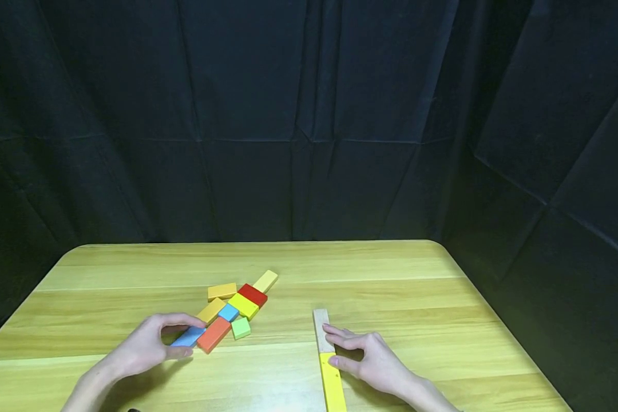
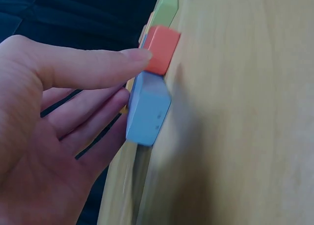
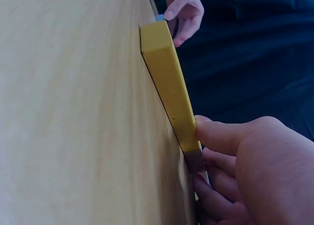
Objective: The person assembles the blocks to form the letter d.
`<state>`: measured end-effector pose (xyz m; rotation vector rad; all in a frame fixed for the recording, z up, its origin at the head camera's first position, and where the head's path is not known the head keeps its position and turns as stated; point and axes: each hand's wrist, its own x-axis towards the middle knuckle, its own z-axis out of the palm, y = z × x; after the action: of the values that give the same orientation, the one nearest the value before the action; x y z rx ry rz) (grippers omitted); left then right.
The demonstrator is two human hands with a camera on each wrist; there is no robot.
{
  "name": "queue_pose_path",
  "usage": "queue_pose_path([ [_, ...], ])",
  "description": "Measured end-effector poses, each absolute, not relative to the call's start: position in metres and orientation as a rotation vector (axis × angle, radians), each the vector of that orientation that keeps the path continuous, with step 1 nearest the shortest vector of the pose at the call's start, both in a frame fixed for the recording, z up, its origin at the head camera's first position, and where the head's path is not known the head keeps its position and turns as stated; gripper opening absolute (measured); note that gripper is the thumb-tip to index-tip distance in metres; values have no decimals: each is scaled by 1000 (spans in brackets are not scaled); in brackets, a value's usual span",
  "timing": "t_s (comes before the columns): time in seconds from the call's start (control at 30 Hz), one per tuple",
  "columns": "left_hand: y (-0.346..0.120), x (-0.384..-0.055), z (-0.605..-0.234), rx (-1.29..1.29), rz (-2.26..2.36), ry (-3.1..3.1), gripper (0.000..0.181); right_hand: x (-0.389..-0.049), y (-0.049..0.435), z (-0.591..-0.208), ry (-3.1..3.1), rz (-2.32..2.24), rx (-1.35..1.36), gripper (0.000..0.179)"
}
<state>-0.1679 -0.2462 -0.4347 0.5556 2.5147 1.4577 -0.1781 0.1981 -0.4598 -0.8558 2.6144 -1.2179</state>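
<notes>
At the near left end of a group of blocks, my left hand holds a blue block with thumb and fingers on opposite sides. An orange-red block lies against it; in the left wrist view the thumb tip overlaps this red block near the blue block. On the right, my right hand touches two blocks laid end to end, fingers loosely bent. Its thumb rests on the long yellow block; the fingertips touch the pale wooden block.
Beside the left hand's blocks lie a small blue block, a yellow block, a dark red block, a pale block, a green block and two orange blocks. Black cloth hangs behind the wooden table.
</notes>
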Motion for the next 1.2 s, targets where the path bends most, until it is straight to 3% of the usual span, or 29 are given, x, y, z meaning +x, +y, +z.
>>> queue_pose_path([
  [0.93,-272,-171,-438,487,1478,2514,46,-178,197,-461,2628,-1226,-874,53],
  [1.2,-269,-171,-439,452,1480,2597,54,-178,197,-460,2628,-1217,-875,53],
])
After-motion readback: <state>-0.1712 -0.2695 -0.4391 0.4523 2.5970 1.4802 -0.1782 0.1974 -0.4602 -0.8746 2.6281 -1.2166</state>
